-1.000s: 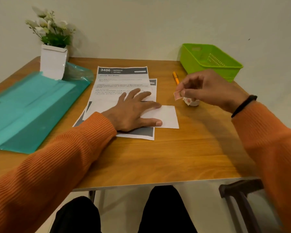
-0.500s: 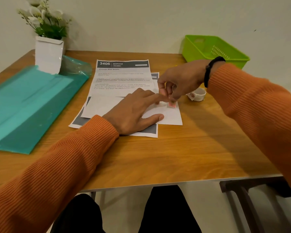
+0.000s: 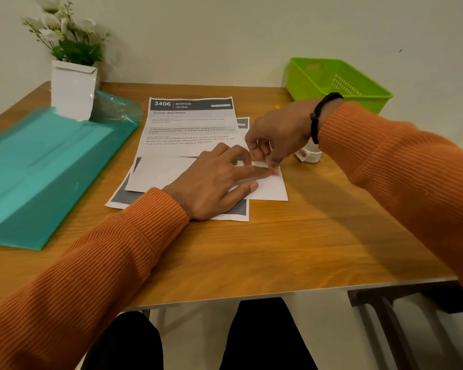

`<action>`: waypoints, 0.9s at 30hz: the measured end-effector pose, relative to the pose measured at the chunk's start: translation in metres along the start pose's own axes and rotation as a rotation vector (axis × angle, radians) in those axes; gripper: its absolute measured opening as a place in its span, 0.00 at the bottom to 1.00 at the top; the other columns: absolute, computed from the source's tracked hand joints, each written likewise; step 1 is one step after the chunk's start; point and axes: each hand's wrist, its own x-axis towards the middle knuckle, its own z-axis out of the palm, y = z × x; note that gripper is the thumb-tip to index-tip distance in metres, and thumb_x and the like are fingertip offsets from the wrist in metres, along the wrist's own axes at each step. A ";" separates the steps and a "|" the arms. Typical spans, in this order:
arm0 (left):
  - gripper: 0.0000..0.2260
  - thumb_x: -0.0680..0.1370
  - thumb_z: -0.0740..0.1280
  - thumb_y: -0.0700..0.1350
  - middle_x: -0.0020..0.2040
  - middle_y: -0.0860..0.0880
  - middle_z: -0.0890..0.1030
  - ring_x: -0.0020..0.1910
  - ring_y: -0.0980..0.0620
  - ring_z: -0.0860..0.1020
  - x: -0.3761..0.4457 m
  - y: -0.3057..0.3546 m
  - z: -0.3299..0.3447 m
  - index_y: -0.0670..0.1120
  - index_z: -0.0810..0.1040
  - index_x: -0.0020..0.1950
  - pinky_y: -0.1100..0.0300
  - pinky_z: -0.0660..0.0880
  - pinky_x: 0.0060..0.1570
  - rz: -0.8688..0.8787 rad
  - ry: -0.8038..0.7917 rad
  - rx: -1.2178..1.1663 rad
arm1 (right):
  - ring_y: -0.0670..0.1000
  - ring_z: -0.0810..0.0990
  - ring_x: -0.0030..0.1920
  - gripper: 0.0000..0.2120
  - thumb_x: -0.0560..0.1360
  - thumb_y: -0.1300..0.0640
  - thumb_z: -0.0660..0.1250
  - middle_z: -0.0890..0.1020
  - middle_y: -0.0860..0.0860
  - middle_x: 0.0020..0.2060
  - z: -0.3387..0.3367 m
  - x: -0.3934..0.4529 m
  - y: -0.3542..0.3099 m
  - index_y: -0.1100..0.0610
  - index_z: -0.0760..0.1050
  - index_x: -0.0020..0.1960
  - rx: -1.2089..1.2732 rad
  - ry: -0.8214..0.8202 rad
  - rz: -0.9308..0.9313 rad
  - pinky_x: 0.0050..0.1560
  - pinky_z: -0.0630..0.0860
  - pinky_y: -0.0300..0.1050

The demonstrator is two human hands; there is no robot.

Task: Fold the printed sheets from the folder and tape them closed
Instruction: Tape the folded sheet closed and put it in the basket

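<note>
Left hand [image 3: 211, 188]: pressed flat on folded sheet [image 3: 265, 189], mid-table
Right hand [image 3: 275, 140]: fingertips pinched tape piece [image 3: 276, 172] at the sheet's far right corner

Matt paper sheets [image 3: 190, 129], glossy teal plastic folder [image 3: 46, 166], wood-grain table [image 3: 278, 249], green plastic basket [image 3: 332, 81]

sleeves [image 3: 96, 263]: orange ribbed knit, snug cuffs, both arms
right wrist: black band [image 3: 318, 116]
legs: black trousers [image 3: 265, 337]
</note>
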 end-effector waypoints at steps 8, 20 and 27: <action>0.21 0.85 0.49 0.61 0.68 0.50 0.71 0.63 0.48 0.68 0.001 0.002 0.000 0.64 0.68 0.77 0.48 0.71 0.58 0.000 -0.004 0.020 | 0.47 0.77 0.46 0.10 0.75 0.55 0.77 0.80 0.44 0.44 0.001 -0.003 -0.008 0.49 0.79 0.52 -0.111 0.030 -0.003 0.44 0.72 0.43; 0.22 0.84 0.49 0.61 0.68 0.49 0.72 0.65 0.48 0.69 0.002 0.004 0.001 0.62 0.70 0.76 0.44 0.72 0.59 -0.010 -0.006 0.012 | 0.41 0.71 0.40 0.10 0.73 0.52 0.79 0.74 0.41 0.41 0.005 -0.008 -0.009 0.49 0.82 0.52 -0.116 0.074 0.012 0.40 0.71 0.42; 0.23 0.84 0.47 0.62 0.69 0.50 0.71 0.65 0.49 0.68 0.001 0.003 0.002 0.63 0.69 0.77 0.46 0.71 0.60 -0.013 -0.013 0.014 | 0.41 0.72 0.37 0.05 0.76 0.53 0.77 0.76 0.40 0.39 0.002 -0.011 -0.006 0.50 0.84 0.51 -0.099 0.034 0.024 0.30 0.65 0.33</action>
